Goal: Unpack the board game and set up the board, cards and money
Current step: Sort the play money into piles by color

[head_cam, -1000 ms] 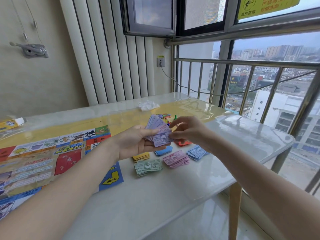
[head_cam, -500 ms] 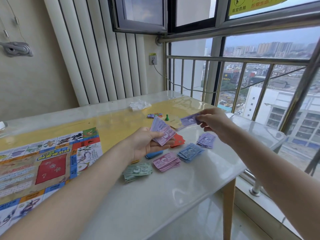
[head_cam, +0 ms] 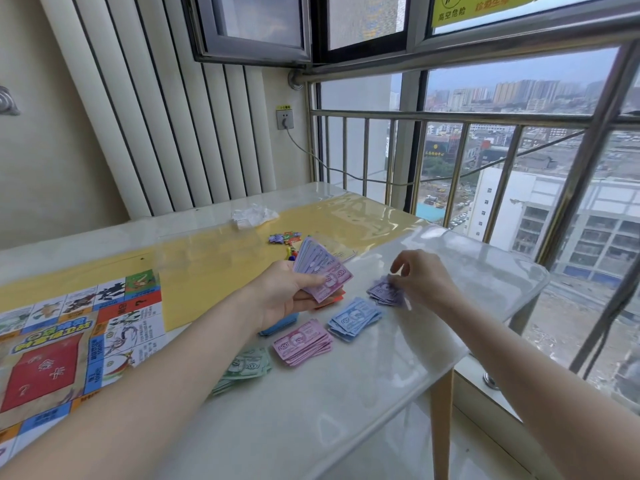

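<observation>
Purple paper play-money fan [head_cam: 320, 271] sits gripped in the left hand [head_cam: 284, 296] above the white glossy table [head_cam: 311, 427]; right hand [head_cam: 420, 280] fingertips pinch the small purple banknote pile [head_cam: 384, 294] lying on it.

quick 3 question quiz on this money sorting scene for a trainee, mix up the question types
1. True or false: the left hand holds a fanned stack of notes.
2. Which pile do the right hand fingers touch? A) green pile B) purple pile C) blue pile
3. Fill in: the pink pile lies between the green pile and the ____ pile.

Key: 1 true. 2 B. 3 blue.
</observation>
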`<act>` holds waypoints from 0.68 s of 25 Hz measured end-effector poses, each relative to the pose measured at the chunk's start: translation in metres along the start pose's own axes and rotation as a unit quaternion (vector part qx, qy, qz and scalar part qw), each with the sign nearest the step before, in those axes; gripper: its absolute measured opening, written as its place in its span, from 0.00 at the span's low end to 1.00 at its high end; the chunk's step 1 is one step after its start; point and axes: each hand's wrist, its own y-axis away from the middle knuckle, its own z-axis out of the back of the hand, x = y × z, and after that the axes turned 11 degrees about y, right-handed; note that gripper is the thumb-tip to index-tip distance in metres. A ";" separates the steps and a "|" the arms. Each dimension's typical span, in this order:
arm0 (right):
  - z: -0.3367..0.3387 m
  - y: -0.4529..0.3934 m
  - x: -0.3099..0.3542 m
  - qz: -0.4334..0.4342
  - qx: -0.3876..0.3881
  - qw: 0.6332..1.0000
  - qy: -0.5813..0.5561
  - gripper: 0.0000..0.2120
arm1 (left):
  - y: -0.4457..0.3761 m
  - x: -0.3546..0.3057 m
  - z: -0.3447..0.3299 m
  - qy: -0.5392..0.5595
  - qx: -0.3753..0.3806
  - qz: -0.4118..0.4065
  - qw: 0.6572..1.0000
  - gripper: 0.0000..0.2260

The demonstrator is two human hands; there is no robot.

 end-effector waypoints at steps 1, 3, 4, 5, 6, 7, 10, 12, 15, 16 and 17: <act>0.000 0.001 0.003 0.012 -0.027 0.999 0.023 0.08 | -0.001 0.000 0.001 -0.010 -0.010 -0.004 1.000 0.05; 0.007 0.003 0.018 0.043 -0.064 0.996 -0.037 0.08 | -0.003 0.000 0.003 -0.025 -0.037 -0.016 0.999 0.07; 0.013 0.005 0.029 0.063 -0.040 0.990 -0.118 0.09 | -0.004 0.000 0.006 -0.029 -0.047 -0.020 0.998 0.08; 0.019 0.009 0.041 0.089 0.020 0.975 -0.201 0.09 | -0.004 -0.001 0.008 -0.030 -0.052 -0.025 0.998 0.08; 0.022 0.014 0.052 0.114 0.081 0.956 -0.256 0.08 | -0.003 -0.001 0.009 -0.030 -0.054 -0.029 0.998 0.08; 0.023 0.017 0.062 0.135 0.120 0.944 -0.277 0.07 | -0.002 -0.002 0.012 -0.029 -0.055 -0.031 0.998 0.08; 0.020 0.022 0.079 0.149 0.138 0.937 -0.286 0.10 | 0.007 -0.006 0.021 -0.025 -0.041 -0.027 0.998 0.06; 0.019 0.027 0.082 0.132 0.163 0.931 -0.300 0.12 | 0.013 -0.010 0.031 -0.028 -0.031 -0.023 0.999 0.08; 0.017 0.043 0.090 0.125 0.270 0.905 -0.305 0.12 | 0.025 -0.013 0.049 -0.017 -0.037 -0.031 0.999 0.09; 0.015 0.050 0.094 0.128 0.276 0.918 -0.254 0.12 | 0.028 -0.013 0.054 -0.008 -0.039 -0.032 0.999 0.09; 0.012 0.055 0.097 0.140 0.257 0.941 -0.167 0.13 | 0.032 -0.011 0.057 -0.004 -0.041 -0.032 0.999 0.09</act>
